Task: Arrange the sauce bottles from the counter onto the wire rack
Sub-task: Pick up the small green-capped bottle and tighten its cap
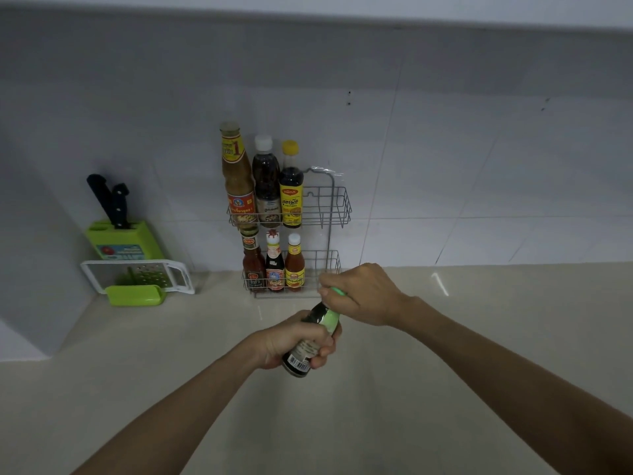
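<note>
The pale counter runs to the tiled wall, where the two-tier wire rack stands, three bottles on the left of each shelf and the right ends free. Nearer, a dark sauce bottle hangs tilted, its long axis leaning far and right toward the rack. The left hand wraps its body; the right hand, nearer the rack, closes over the green cap.

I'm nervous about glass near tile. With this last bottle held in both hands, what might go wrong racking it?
The dark bottle is tilted in the left hand, with the right hand on its green cap; it might slip. Free wire rack space is only at the right, so it could knock the yellow-capped bottle.
</note>
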The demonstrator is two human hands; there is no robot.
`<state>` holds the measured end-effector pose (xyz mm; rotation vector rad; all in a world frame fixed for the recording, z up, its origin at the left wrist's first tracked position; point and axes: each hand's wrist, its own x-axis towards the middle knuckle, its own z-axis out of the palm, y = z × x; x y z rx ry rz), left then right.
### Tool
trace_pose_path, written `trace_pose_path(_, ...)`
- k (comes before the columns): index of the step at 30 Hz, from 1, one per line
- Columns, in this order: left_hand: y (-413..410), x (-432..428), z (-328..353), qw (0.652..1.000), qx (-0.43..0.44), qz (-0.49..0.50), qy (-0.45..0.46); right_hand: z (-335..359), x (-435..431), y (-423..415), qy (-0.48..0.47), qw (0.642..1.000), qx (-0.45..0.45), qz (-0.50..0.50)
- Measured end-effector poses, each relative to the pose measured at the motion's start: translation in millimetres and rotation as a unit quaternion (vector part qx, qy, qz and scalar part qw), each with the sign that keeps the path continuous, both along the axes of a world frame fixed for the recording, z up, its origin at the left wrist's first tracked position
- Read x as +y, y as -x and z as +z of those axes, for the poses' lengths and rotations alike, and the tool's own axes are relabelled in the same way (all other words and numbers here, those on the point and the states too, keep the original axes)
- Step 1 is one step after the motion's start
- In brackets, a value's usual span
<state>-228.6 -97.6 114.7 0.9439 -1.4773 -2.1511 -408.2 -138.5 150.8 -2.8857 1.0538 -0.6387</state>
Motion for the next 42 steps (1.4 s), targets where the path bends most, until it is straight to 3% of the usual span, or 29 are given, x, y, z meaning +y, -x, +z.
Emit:
trace_pose_path(3, 6, -1, -5, 0.986, -0.099, 0.112, 0.077, -10, -2, -11, -0.047, 0.996, -0.006, -0.075)
trace_pose_path(5, 14, 0, -13, 0.953, -0.190, 0.209, 0.114, -15, -4, -15, -0.092, 0.985, -0.004, -0.144)
trace_pose_path(8, 27, 7, -21, 0.859, -0.369, 0.296, 0.194, -26, -9, -26, -0.193, 0.949, -0.007, -0.248)
trace_pose_path(10, 30, 10, -28, 0.769, -0.492, 0.284, 0.292, -33, -11, -33, -0.286, 0.913, -0.019, -0.290)
trace_pose_path(11, 27, 9, -31, 0.749, -0.506, 0.277, 0.325, -36, -13, -34, -0.334, 0.897, -0.036, -0.288)
trace_pose_path(12, 24, 8, -33, 0.756, -0.498, 0.261, 0.336, -36, -15, -33, -0.377, 0.883, -0.065, -0.273)
trace_pose_path(14, 12, 3, -32, 0.834, -0.412, 0.214, 0.298, -27, -19, -26, -0.428, 0.864, -0.122, -0.235)
trace_pose_path(16, 1, 2, -23, 0.931, -0.268, 0.180, 0.169, -16, -27, -17, -0.439, 0.867, -0.132, -0.197)
trace_pose_path(18, -10, 2, -18, 0.981, -0.105, 0.162, 0.022, -7, -36, -12, -0.449, 0.869, -0.140, -0.153)
trace_pose_path(20, -17, 1, -19, 0.989, -0.026, 0.138, -0.037, 1, -42, -11, -0.455, 0.865, -0.171, -0.123)
trace_pose_path(22, -15, 2, -21, 0.987, -0.009, 0.160, -0.021, 6, -43, -13, -0.464, 0.850, -0.221, -0.113)
trace_pose_path(24, -9, 1, -26, 0.971, -0.027, 0.239, 0.018, 5, -37, -15, -0.474, 0.828, -0.272, -0.129)
trace_pose_path(27, -4, -3, -42, 0.940, -0.071, 0.327, 0.060, -17, -20, -14, -0.479, 0.827, -0.251, -0.154)
trace_pose_path(33, -9, -21, -69, 0.949, -0.118, 0.285, 0.060, -66, -21, -10, -0.515, 0.789, -0.284, -0.178)
trace_pose_path(37, -27, -61, -66, 0.957, -0.147, 0.241, 0.072, -74, -57, -13, -0.430, 0.796, -0.360, -0.227)
trace_pose_path(42, -42, -108, -66, 0.937, -0.184, 0.275, 0.113, -89, -103, -28, -0.312, 0.819, -0.411, -0.250)
